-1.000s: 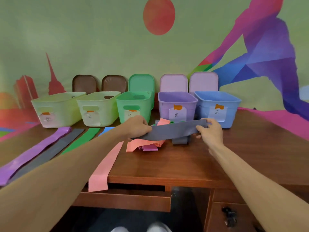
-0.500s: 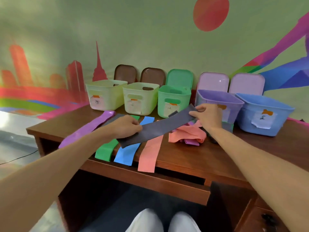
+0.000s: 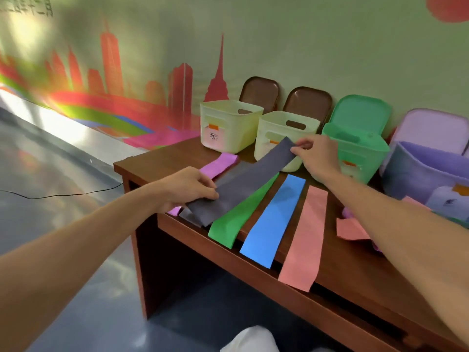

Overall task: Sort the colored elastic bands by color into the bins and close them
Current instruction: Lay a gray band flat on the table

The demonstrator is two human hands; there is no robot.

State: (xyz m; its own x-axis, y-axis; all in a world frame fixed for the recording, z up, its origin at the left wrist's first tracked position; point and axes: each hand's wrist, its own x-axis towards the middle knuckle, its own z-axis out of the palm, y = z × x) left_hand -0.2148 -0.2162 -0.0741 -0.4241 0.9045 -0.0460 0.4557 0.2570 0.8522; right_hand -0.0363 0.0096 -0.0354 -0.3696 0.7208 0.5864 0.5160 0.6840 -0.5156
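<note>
You hold a dark grey band (image 3: 248, 181) stretched flat at the centre of the frame, low over the left end of the wooden table (image 3: 355, 275). Your left hand (image 3: 187, 186) grips its near end, fingers clamped on top of the fabric. Your right hand (image 3: 317, 156) pinches its far end between thumb and fingertips, in front of the second pale yellow bin (image 3: 279, 133). A purple band (image 3: 220, 163) lies just left of it. To the right lie a green band (image 3: 238, 214), a blue band (image 3: 276, 214) and a pink band (image 3: 307, 235), their near ends hanging over the table edge. Along the wall, from centre to right, stand the first pale yellow bin (image 3: 228, 128), a green bin (image 3: 360, 153) and a purple bin (image 3: 418, 171), all open
</note>
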